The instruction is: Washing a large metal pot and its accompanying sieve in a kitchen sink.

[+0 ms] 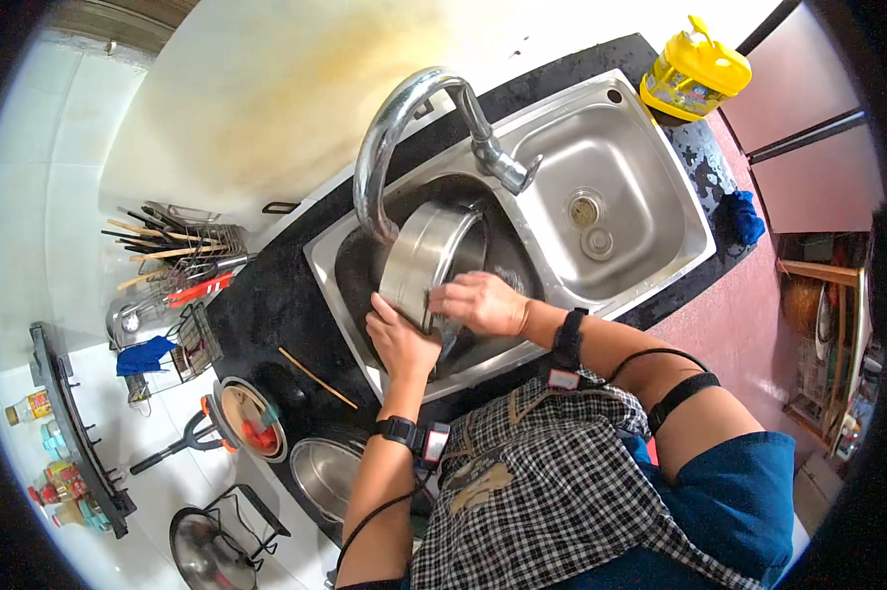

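Note:
A stainless steel pot (421, 254) is tilted on its side over the left sink basin (355, 295), its mouth facing right. My left hand (403, 343) grips its near wall, the thumb lying along the outside. My right hand (480, 302) is at the pot's rim with curled fingers. A small dark patch shows by those fingertips; whether it is a scrubber or part of the pot, I cannot tell. The chrome gooseneck faucet (377, 147) arches over the basin, its spout end close to the pot's upper wall. Dark, wet-looking surfaces line this basin.
Right of the pot lies the second sink basin (598, 169) with its drain strainer (585, 210). A yellow jug (697, 74) and a blue cloth (744, 217) rest on the black counter's right end. Leftward are a chopstick (318, 377), utensil rack (215, 240), bowl (251, 420) and metal pan (325, 472).

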### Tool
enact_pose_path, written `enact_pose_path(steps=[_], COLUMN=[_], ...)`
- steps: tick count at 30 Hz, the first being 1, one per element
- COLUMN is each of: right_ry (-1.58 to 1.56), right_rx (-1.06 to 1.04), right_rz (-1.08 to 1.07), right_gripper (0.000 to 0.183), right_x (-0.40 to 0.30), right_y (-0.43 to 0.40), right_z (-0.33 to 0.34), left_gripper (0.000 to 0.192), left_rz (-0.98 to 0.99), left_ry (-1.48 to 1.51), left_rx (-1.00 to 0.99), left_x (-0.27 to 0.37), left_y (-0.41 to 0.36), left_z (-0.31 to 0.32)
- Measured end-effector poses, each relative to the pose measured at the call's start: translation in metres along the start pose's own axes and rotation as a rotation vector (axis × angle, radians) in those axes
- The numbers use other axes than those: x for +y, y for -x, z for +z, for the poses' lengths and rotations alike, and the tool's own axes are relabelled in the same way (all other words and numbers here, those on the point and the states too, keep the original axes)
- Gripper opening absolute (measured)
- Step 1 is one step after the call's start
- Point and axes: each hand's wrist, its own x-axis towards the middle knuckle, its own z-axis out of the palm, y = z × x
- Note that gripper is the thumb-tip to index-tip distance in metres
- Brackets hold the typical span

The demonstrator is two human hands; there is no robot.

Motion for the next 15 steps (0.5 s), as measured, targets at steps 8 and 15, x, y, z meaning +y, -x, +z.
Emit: enact_pose_path(steps=[8, 15], right_ry=[-0.016, -0.052], right_rx=[0.222, 0.173], right_rz=[0.564, 0.209], right_gripper=[0.025, 0.026], right_x=[0.059, 0.022], right_y=[-0.009, -0.006], right_z=[-0.010, -0.007], left_gripper=[0.098, 0.100], left_rz=[-0.234, -0.225], left_ry=[0.059, 0.027], left_rx=[-0.215, -0.227], left_x=[0.021, 0.024], left_y=[-0.012, -0.013], left_z=[-0.023, -0.022])
